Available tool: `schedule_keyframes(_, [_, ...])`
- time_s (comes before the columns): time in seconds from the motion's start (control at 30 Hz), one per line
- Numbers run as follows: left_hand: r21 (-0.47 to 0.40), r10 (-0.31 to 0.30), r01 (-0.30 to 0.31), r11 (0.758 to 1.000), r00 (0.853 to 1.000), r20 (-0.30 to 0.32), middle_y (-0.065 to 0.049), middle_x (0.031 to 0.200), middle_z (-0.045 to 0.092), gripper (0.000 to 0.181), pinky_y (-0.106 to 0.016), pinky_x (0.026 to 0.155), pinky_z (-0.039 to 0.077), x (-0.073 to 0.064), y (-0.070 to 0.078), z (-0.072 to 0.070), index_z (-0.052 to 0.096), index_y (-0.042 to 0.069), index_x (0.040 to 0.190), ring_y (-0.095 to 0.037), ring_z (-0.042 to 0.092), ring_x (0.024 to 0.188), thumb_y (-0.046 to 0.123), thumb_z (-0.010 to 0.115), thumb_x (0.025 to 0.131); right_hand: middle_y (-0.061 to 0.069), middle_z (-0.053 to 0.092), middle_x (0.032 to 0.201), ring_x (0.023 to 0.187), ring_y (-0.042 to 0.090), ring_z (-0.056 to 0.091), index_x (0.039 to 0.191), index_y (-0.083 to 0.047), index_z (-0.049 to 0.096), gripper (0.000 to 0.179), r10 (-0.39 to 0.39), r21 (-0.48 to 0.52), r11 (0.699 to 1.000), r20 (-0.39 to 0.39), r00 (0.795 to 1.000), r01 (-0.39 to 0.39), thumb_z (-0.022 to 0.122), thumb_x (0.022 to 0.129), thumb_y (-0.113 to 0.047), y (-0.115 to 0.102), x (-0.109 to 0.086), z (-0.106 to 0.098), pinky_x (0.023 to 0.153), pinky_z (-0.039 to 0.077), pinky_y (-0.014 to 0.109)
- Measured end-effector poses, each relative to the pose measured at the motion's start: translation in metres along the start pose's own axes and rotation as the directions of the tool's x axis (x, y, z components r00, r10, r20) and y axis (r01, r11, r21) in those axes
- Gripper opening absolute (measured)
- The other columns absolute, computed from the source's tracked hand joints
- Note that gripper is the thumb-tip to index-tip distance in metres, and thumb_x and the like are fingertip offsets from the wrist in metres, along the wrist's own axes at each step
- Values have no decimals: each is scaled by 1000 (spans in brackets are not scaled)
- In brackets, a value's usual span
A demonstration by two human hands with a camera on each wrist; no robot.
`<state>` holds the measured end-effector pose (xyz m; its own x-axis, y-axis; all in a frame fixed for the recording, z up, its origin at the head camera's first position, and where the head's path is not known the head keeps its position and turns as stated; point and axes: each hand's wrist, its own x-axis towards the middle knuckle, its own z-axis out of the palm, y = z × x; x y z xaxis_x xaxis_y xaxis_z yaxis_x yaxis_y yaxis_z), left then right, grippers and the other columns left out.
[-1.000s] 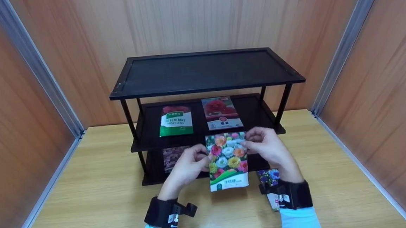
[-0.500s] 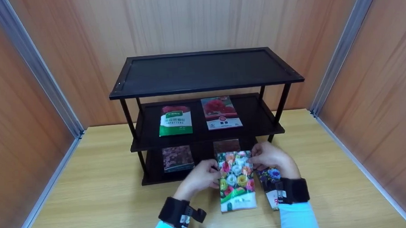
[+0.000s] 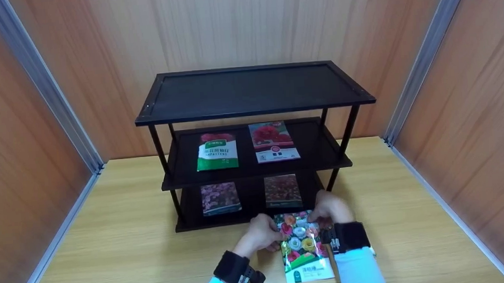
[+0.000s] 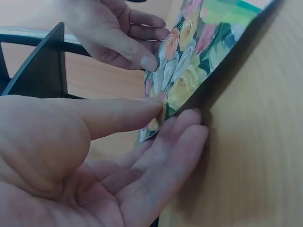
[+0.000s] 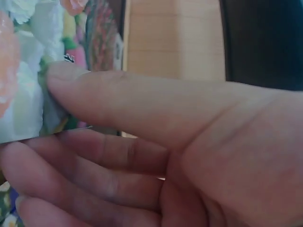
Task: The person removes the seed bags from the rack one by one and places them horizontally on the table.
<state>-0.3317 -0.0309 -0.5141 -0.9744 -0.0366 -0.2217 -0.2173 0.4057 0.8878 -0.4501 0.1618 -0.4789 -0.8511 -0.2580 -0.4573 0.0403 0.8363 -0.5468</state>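
A flower seed packet (image 3: 302, 250), printed with many-coloured blooms above a white and green band, is held low in front of the black rack. My left hand (image 3: 261, 234) pinches its left edge, thumb on the printed face and fingers behind, as the left wrist view shows. On the opposite edge, the thumb of my right hand (image 3: 334, 208) presses the front while its fingers curl beneath the packet (image 5: 28, 80). At the lower left of the right wrist view, part of a blue-flowered packet (image 5: 10, 208) shows under those fingers; my right forearm mostly hides it from the head camera.
A black three-tier rack (image 3: 253, 91) stands behind the hands. Its middle shelf bears a green-and-white impatiens packet (image 3: 217, 152) and a red-flower packet (image 3: 274, 141). On the bottom shelf lie a purple-flower packet (image 3: 220, 199) and a reddish-flower packet (image 3: 282, 191). Wood-grain walls enclose the table.
Both hands have brought the colourful seed packet down toward the table's front and slightly right. The reddish packet on the bottom shelf has come into view; the blue-flowered one is now covered.
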Motion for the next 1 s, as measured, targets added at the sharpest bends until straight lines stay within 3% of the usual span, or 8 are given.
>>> schedule_keyframes(0.13, [8, -39, 39, 999, 999, 9, -15, 72, 71, 16, -33, 54, 61, -1, 0, 7, 64, 1, 77, -20, 70, 55, 2, 80, 83, 10, 64, 76, 55, 16, 60, 134, 10, 46, 66, 37, -14, 999, 2, 999, -37, 83, 81, -7, 2, 2, 3, 50, 53, 25])
schedule_keyframes(0.33, [42, -109, 109, 993, 994, -11, -11, 70, 72, 18, -30, 53, 60, 1, 2, 13, 67, 5, 74, -16, 70, 54, 7, 83, 82, 9, 64, 73, 54, 16, 59, 141, 10, 42, 75, 50, -63, 997, -7, 999, -50, 83, 80, -9, 2, 4, 3, 47, 49, 24])
schedule_keyframes(0.67, [-6, -105, 105, 994, 994, -13, -14, 70, 73, 26, -33, 53, 61, 1, 0, 13, 57, 7, 73, -19, 71, 55, 4, 80, 84, 4, 58, 62, 52, 14, 52, 114, 7, 53, 50, 32, -139, 990, 3, 999, -32, 82, 80, -14, 2, 5, 2, 47, 42, 23])
schedule_keyframes(1.0, [-7, -52, 52, 999, 998, -29, -16, 66, 71, 23, -33, 49, 60, 4, -5, 12, 57, 4, 74, -17, 67, 49, 2, 76, 85, 7, 60, 74, 60, 17, 56, 112, 4, 57, 43, 24, -109, 994, -14, 1000, -25, 82, 81, -13, 2, 5, 4, 51, 45, 25])
